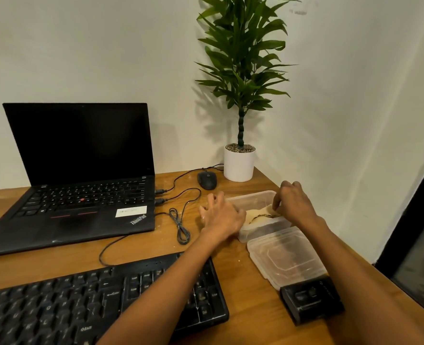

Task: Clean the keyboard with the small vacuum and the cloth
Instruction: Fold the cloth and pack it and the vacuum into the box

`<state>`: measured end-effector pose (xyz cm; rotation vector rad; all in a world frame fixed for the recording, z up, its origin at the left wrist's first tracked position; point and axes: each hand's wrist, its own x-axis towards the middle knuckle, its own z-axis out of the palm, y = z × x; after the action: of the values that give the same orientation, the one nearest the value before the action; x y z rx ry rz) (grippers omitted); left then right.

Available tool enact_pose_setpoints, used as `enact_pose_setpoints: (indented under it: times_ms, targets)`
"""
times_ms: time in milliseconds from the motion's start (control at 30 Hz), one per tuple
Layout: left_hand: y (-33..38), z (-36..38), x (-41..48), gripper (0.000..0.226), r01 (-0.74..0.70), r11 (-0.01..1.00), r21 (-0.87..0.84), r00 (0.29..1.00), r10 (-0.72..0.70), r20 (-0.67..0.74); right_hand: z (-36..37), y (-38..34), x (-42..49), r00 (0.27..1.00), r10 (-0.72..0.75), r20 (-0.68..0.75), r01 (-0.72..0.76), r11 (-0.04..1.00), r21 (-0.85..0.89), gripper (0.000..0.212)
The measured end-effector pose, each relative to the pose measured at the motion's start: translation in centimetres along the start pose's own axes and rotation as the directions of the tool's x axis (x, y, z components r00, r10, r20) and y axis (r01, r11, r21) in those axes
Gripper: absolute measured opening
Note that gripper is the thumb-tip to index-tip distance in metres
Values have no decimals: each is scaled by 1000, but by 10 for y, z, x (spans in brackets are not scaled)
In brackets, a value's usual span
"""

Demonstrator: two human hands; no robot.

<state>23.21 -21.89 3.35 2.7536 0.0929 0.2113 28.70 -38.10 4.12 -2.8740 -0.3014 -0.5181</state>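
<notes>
We see both hands at the far right part of the desk (245, 307), around a clear plastic container (253, 194). The cloth (257, 215), cream in colour with a dark line along one edge, lies inside this container. The right hand (296, 203) reaches into the container from the right side, and its fingers bend down and pinch the right end of the cloth. The left hand (221, 216) is at the left wall of the container, with the fingers bent and spread a little. We cannot tell if it grips the container or only rests beside it on the desk.

The keyboard (81, 302) is black and lies at the near left, well apart from both hands. The left forearm passes over its right end. Small light crumbs show between some of its keys.

Just in front of the container lies its clear lid (287, 256), touching the container's near side. Nearer to us, beside the lid, lies a black box-shaped device (311, 300), partly under the right forearm. We cannot tell if it is the small vacuum.

On the left stands an open laptop (81, 170) with a dark screen. A black mouse (207, 180) and a plant in a white pot (239, 166) are behind the hands, and a bundled cable (180, 226) lies left of the left hand.
</notes>
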Motion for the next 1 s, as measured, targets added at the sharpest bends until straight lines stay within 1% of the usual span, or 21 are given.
enact_pose_setpoints:
  times_ms: [67, 133, 200, 267, 367, 433, 500, 567, 600, 633, 700, 767, 833, 900, 1000]
  targets:
    - [2, -5, -2, 45, -11, 1000, 19, 996, 9, 86, -1, -2, 2, 998, -18, 53, 20, 999, -39, 9]
    - [5, -8, -5, 47, -36, 999, 23, 993, 33, 117, -2, -3, 1, 995, -41, 92, 45, 998, -48, 10]
    - [6, -8, -11, 45, -72, 997, -2, 995, 71, 74, -5, -2, -3, 996, -66, 65, 67, 998, -6, 13]
    - [6, -8, -21, 39, -120, 992, -28, 993, 120, 12, -13, 2, -11, 998, -58, -18, 59, 995, 79, 16]
    - [7, -8, -40, 31, -245, 968, -53, 968, 240, -78, -26, 13, -30, 993, -48, -104, 67, 980, 185, 15]
    - [7, -6, -54, 32, -377, 925, -50, 920, 367, -136, -36, 19, -48, 992, -45, -115, 70, 972, 224, 13]
    - [8, -2, -68, 34, -535, 844, -38, 836, 523, -166, -44, 25, -67, 992, -39, -118, 71, 955, 286, 12]
    - [9, 1, -80, 37, -660, 751, -32, 748, 651, -129, -52, 30, -86, 995, -20, -93, 53, 930, 363, 10]
    - [9, 2, -86, 39, -689, 723, -46, 724, 683, -95, -54, 33, -94, 997, -14, -73, 41, 923, 383, 10]
    - [10, 4, -91, 42, -698, 713, -70, 716, 695, -60, -55, 35, -103, 998, -13, -54, 33, 921, 388, 10]
    - [10, 7, -100, 50, -679, 725, -118, 730, 683, -5, -56, 40, -117, 1000, -18, -17, 23, 922, 386, 13]
    - [11, 9, -109, 57, -657, 743, -131, 748, 663, 9, -56, 43, -132, 999, -14, 30, 2, 930, 368, 17]
    - [12, 12, -116, 64, -640, 760, -114, 763, 646, 27, -55, 46, -146, 996, 10, 88, -39, 940, 338, 18]
    - [13, 15, -121, 70, -635, 766, -94, 766, 641, 53, -54, 49, -158, 988, 42, 146, -91, 934, 346, 19]
    - [17, 20, -126, 76, -647, 761, -45, 758, 648, 74, -52, 48, -170, 989, 30, 141, -80, 930, 358, 18]
